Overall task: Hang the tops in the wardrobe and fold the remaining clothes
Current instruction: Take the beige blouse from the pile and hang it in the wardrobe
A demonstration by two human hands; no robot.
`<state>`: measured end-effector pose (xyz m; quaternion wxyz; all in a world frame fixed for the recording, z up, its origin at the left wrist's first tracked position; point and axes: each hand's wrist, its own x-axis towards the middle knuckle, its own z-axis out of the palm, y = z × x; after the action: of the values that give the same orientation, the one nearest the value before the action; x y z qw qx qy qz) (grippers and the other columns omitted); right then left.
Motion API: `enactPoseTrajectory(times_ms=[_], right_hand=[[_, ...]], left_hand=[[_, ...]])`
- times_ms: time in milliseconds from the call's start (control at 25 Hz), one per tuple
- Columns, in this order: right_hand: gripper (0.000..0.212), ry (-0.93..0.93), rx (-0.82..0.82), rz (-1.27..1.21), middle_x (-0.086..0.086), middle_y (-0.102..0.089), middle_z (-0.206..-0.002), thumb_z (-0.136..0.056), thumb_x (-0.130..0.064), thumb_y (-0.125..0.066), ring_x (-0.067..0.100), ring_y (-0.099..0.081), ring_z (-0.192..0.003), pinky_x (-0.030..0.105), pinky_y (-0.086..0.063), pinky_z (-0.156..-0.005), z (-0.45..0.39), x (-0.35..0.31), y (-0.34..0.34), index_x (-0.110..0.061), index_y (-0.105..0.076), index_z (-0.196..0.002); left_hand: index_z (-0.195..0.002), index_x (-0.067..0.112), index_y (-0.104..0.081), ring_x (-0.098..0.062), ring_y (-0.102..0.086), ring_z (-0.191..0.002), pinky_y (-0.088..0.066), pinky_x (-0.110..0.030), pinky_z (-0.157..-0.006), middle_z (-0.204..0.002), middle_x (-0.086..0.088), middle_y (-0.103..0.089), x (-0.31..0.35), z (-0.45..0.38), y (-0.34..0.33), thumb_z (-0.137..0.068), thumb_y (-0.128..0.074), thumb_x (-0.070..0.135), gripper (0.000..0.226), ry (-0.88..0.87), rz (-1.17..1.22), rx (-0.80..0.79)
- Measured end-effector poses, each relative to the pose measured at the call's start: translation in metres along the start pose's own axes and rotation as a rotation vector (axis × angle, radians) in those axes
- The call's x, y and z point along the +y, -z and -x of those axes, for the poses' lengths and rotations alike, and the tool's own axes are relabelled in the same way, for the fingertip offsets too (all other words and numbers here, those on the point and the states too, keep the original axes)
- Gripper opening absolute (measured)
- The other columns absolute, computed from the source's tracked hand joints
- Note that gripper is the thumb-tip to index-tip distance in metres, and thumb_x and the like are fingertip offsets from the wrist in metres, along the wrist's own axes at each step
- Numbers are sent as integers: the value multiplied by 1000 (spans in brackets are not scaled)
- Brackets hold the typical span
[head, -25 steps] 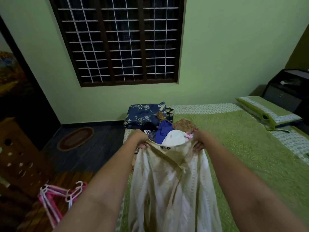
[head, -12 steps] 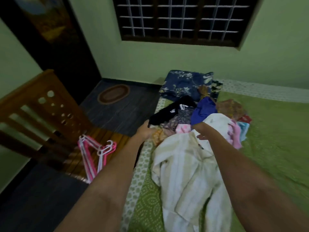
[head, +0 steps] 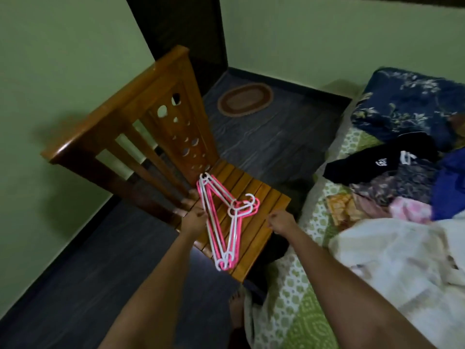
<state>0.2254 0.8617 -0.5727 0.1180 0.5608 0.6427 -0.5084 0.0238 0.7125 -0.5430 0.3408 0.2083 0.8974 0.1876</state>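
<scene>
Both arms reach out over a wooden chair (head: 156,127). Left hand (head: 195,220) sits at the left edge of a stack of pink and white hangers (head: 221,220) lying on the slatted seat; its fingertips touch or nearly touch the hanger bars, fingers bent, but whether they actually grip a hanger is too blurred to tell. Right hand (head: 279,221) hovers over the seat's right edge, fingers curled loosely inward, holding nothing, apart from the hangers, which lie just left of its knuckles. Hanger hooks point toward the right hand; the stack's far corner lies beyond the left fingers against the chair back.

Cream top (head: 402,260) lies crumpled on the bed (head: 297,285), to the right of and behind the right hand, along that forearm, not touched by either hand. Further right and beyond the right fingers: pile of clothes (head: 402,182) with black, dark patterned, blue and pink pieces, then a navy floral pillow (head: 407,104). Well beyond both hands, an oval rug (head: 245,99) on the dark floor. A bare foot (head: 236,311) shows below, beside the bed edge.
</scene>
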Motion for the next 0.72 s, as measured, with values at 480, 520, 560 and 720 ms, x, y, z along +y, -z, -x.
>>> enactPoseTrajectory(times_ms=[480,520,560,720], right_hand=[[39,-200,349,-50,17,-55,-124,-97,-34,-51,26,-59,-96,25,-45,-63,-232,-12,-107,-5,-57,-121],[37,-202,352,-47,16,-60,-118,-97,-35,-51,24,-61,-92,23,-40,-56,-238,-11,-110,-5,-60,-117],[36,-206,364,-56,15,-62,-114,-97,-34,-51,24,-63,-91,22,-38,-52,-240,-11,-113,-6,-61,-116],[31,-235,338,-199,14,-65,-111,-99,-27,-47,27,-63,-100,26,-47,-67,-229,-17,-109,-5,-60,-117]], left_hand=[[-105,-3,-58,-15,-59,-77,-43,-12,-53,-105,-12,-61,-96,-206,-114,-96,-53,21,26,162,143,-90],[-104,-2,-60,-16,-60,-76,-42,-14,-52,-102,-13,-63,-99,-210,-117,-95,-54,20,25,176,158,-63],[-99,-1,-62,-19,-61,-76,-44,-17,-53,-98,-14,-64,-99,-212,-117,-94,-56,18,21,194,185,-44],[-103,-5,-62,-29,-64,-88,-50,-30,-71,-107,-18,-61,-87,-207,-110,-93,-58,15,23,218,184,42]])
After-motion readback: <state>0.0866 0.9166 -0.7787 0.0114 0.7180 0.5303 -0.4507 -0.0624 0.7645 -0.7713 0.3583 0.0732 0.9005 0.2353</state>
